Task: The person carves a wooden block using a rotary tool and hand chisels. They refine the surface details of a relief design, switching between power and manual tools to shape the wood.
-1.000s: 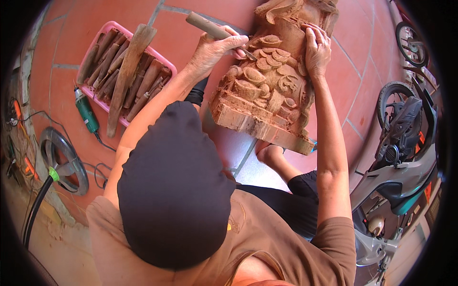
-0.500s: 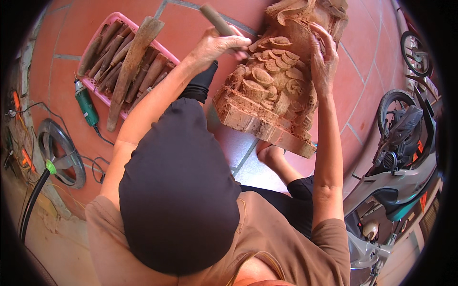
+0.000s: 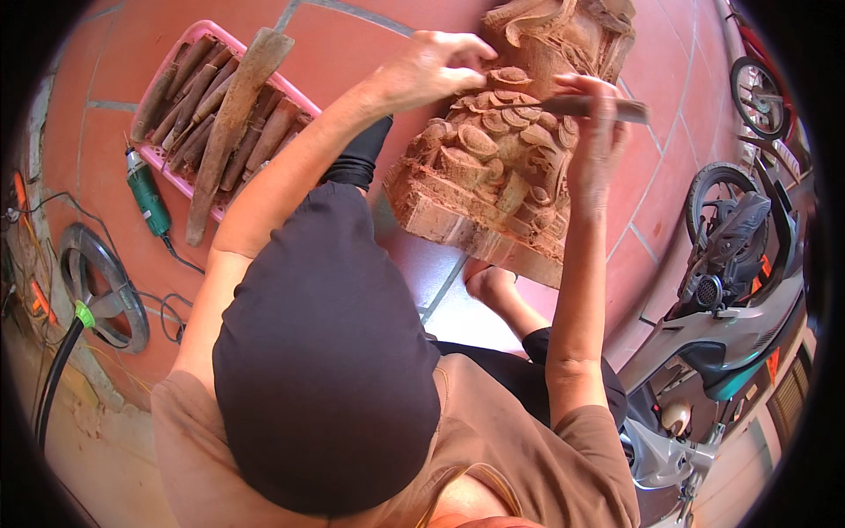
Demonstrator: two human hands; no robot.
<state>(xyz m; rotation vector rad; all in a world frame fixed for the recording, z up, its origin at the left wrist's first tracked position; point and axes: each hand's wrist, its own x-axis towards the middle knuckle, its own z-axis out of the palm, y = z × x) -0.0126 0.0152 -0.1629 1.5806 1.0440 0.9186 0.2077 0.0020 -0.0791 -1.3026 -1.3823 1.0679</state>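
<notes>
A carving chisel [image 3: 594, 107] with a brown wooden handle and thin dark shaft lies across my right hand [image 3: 598, 141], which is closed around the handle. Its shaft points left over the reddish-brown wood carving [image 3: 493, 167], which has rounded, layered relief and stands on the floor in front of me. Beside the carving's upper left edge is my left hand [image 3: 436, 66]. Its thumb and fingers are curved and apart, with nothing visible between them.
At the left, a pink basket [image 3: 158, 163] holds several wooden-handled tools, with a long wooden bar [image 3: 233, 132] across it. A green power tool [image 3: 148, 194] with a cord lies beside it. A motorbike [image 3: 731, 290] stands at the right.
The wooden-handled tool that was in my left hand is now in my right. My right hand has come off the carving's upper right side and moved lower; my left has moved slightly up.
</notes>
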